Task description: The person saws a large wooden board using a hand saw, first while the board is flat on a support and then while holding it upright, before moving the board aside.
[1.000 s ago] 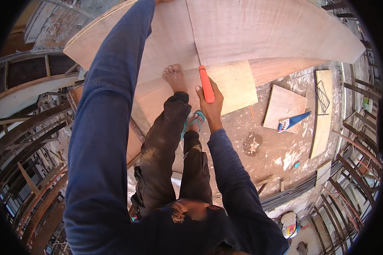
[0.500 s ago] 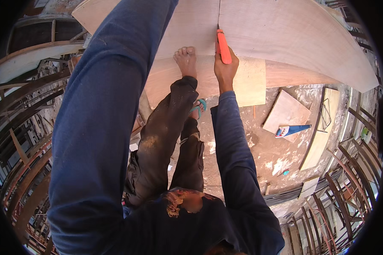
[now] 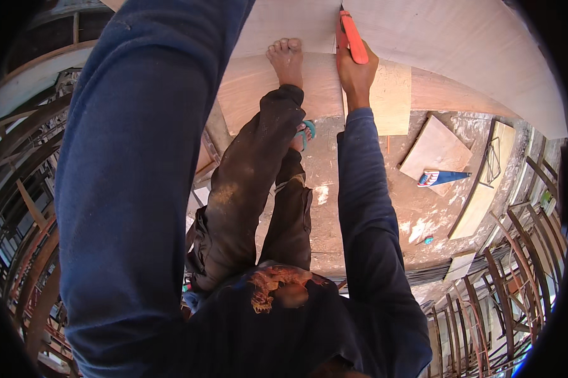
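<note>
Orange-red handle of a slim hand tool (image 3: 354, 41) is sitting in the right hand (image 3: 358, 68), head view (only one). That hand is gripping it, fingers closed round the handle.

Landmark: big pale pinkish plywood sheet (image 3: 441, 44) across the top of the view. Tool is lying over the sheet's near edge. Key relation: its long axis is pointing away from the body, across that edge toward the sheet's far side, far end leaning a bit left. Right forearm is roughly lining up with it. Short dark bit of blade (image 3: 341, 7) is showing at the handle's far end, against the sheet; can't tell how deep it's going.

Right hand is clearly the nearer one. Left arm in a thick navy sleeve (image 3: 139, 157) is extending toward the sheet's left part and leaving frame at the top. Left hand isn't showing, so can't tell what it's holding, if anything.

Bare left foot (image 3: 286, 63) is resting at the sheet's near edge, left of the tool. Light yellowish plywood panel (image 3: 391, 94) is showing just nearer than the sheet. Square tan plywood offcut (image 3: 432, 142) is lying on the sheet's near side, toward its right; blue-bladed handsaw (image 3: 451, 177) is resting on it, roughly parallel to the sheet's near edge.
</note>
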{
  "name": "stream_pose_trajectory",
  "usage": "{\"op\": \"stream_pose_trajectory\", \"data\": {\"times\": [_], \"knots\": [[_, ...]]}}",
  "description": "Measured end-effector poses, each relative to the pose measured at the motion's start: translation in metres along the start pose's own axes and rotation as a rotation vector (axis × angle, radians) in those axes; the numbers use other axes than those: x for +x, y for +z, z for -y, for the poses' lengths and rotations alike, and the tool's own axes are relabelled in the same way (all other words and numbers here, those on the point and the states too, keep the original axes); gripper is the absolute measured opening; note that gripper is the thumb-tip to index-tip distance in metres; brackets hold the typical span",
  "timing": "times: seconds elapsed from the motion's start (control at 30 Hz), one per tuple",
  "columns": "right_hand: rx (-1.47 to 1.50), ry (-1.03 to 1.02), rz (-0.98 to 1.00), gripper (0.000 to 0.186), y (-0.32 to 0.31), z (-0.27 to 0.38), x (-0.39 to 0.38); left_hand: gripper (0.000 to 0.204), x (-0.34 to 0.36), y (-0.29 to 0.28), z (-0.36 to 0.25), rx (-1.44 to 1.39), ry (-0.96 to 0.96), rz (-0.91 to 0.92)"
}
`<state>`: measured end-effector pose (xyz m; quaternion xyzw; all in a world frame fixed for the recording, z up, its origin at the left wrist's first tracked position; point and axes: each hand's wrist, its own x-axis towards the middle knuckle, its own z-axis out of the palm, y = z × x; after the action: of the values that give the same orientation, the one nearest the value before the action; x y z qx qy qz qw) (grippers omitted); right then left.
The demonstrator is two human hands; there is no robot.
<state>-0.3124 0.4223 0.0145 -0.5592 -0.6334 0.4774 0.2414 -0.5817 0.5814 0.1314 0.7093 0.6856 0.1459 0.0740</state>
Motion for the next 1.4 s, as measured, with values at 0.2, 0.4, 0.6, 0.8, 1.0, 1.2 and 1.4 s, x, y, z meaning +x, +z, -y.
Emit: {"op": "stream_pose_trajectory", "data": {"times": [0.2,0.4,0.6,0.8,1.0,1.2,1.4], "knots": [[0.090,-0.054,-0.025,0.047,-0.050,-0.022,-0.191,0.093,-0.154,0.119,-0.022,0.098,-0.313,-0.357],[0.066,-0.075,-0.031,0.044,-0.036,-0.010,-0.148,0.093,-0.243,0.209,-0.059,0.134,-0.520,-0.547],[0.067,-0.015,-0.026,0.037,0.002,-0.012,-0.070,0.093,-0.273,0.250,-0.057,0.168,-0.565,-0.578],[0.021,0.011,0.010,0.049,-0.067,-0.008,-0.232,0.093,-0.262,0.255,-0.055,0.169,-0.578,-0.608],[-0.012,-0.111,-0.087,0.032,0.013,0.000,0.010,0.093,-0.252,0.262,-0.064,0.157,-0.527,-0.614],[0.139,-0.009,-0.035,0.049,-0.040,-0.027,-0.192,0.093,-0.274,0.258,-0.049,0.192,-0.548,-0.599],[0.115,-0.006,-0.054,0.037,-0.022,-0.016,-0.128,0.092,-0.268,0.254,-0.047,0.173,-0.539,-0.583]]}}
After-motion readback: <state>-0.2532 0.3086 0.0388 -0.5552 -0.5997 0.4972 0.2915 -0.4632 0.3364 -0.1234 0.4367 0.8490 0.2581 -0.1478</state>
